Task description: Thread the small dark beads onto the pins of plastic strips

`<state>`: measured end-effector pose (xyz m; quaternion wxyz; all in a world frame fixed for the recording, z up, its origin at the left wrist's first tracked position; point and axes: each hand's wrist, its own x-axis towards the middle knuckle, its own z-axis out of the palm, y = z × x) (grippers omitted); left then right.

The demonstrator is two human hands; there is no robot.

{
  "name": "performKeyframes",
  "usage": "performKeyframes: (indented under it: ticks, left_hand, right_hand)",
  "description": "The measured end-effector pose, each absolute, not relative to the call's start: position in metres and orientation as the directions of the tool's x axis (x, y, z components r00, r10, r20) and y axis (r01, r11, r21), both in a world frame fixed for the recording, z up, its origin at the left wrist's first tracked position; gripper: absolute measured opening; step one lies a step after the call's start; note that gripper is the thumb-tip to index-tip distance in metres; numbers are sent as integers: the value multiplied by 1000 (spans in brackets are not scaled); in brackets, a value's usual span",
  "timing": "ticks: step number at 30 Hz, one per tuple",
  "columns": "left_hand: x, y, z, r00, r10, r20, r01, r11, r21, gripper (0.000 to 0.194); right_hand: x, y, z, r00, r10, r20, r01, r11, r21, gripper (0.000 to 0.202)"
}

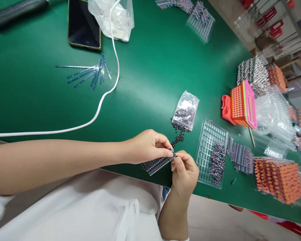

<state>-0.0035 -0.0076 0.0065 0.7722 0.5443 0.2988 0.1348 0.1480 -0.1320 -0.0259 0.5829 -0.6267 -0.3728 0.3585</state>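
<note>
My left hand (149, 147) pinches the upper right end of a dark strip of small parts with thin wires (157, 164) at the table's front edge. At that same end, my right hand (185, 171) closes thumb and finger on a tiny dark piece too small to name. Just beyond the hands lie loose small black beads (180, 138), spilling from a clear plastic bag (186, 111). To the right of my right hand, a clear ribbed tray (206, 147) holds a heap of small wired parts (217, 164).
A white cable (100, 103) curves across the green table (145, 77). Blue strips (95, 73), a phone (84, 25) and a plastic container (120, 23) lie behind it. At the right are an orange basket (237, 104), orange stacks (278, 179) and more wired strips (242, 157).
</note>
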Motion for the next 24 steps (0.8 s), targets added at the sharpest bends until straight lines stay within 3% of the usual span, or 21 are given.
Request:
performKeyframes:
  ticks: [12,24]
  left_hand:
    - [-5,-7,12,805,507,-309,165,308,937,14]
    - [-6,-10,12,810,513,-285,201,214,956,13]
  right_hand:
    - [153,-128,-22,366,918,-151,-83,-129,-988,25]
    - [154,-130,-23,318,924,-214,-172,-165,-971,25]
